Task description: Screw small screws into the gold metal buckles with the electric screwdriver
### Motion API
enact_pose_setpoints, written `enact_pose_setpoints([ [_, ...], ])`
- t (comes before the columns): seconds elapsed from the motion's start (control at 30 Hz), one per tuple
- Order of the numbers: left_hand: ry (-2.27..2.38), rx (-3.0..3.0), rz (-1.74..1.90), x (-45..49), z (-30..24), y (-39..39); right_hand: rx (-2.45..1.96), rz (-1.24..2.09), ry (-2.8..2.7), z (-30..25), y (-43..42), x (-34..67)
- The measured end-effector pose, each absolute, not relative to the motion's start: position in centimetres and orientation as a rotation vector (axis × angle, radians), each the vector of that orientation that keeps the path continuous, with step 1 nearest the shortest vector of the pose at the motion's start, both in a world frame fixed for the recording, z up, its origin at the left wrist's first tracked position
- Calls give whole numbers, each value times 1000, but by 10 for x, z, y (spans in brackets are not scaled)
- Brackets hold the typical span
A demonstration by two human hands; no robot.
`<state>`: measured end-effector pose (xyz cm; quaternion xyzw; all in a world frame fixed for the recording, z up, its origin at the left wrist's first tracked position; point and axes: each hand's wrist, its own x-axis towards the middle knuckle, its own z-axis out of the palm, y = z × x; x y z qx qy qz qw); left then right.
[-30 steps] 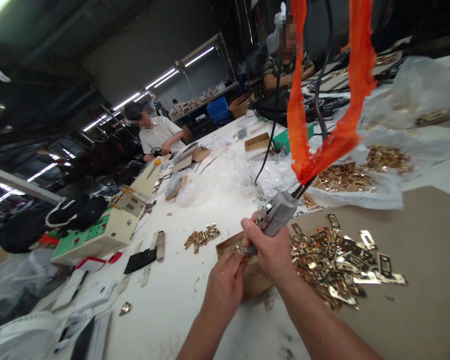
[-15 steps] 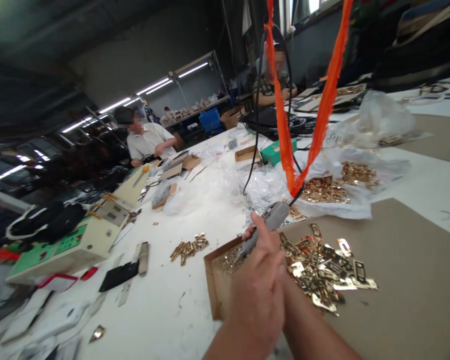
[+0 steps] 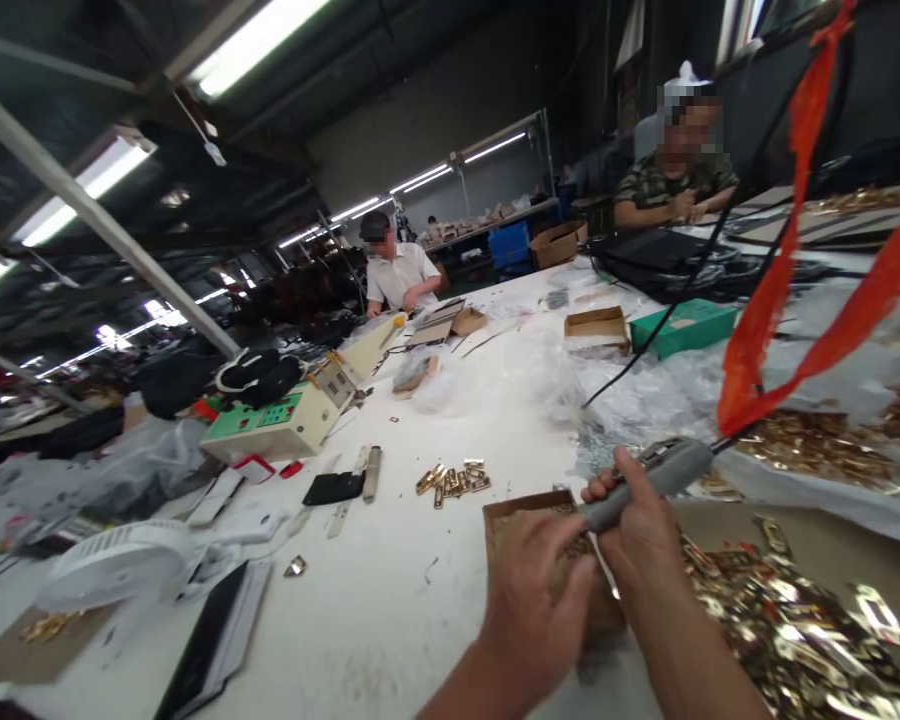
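Note:
A grey corded electric screwdriver (image 3: 656, 482) is gripped in my right hand (image 3: 637, 525), its nose pointing down and left. An orange strap (image 3: 776, 330) loops down to its cord end. My left hand (image 3: 532, 590) is in front of the screwdriver's nose, over a small cardboard box (image 3: 499, 515). Its fingers are bent in towards the thumb; what they hold, if anything, is hidden. The box's contents are mostly covered by my hands. Right of my right forearm lies a heap of gold metal plates (image 3: 795, 620) with slots in them.
Several gold pieces (image 3: 454, 480) lie left of the box. Further left stand a beige and green machine (image 3: 285, 420) and a white fan-like device (image 3: 120, 560). A green box (image 3: 682, 327) and plastic bags are at the back. Two co-workers sit across the table.
The view has swung right and tilted, shifting the scene. My left hand, earlier overlapping my right wrist, is now apart to its left, over the box. The screwdriver stays in my right hand.

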<state>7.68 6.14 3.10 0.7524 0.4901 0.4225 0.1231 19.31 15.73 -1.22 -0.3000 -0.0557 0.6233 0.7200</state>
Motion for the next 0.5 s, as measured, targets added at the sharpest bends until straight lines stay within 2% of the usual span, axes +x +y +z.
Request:
enact_pose_setpoints([
  [0.23,1874,1741,1171,-48,-31,33,-612,1582,-95,0,148,196],
  [0.5,1877,1660,1245,-100,-49,36,-1018,1631,-308,-20,99,214],
])
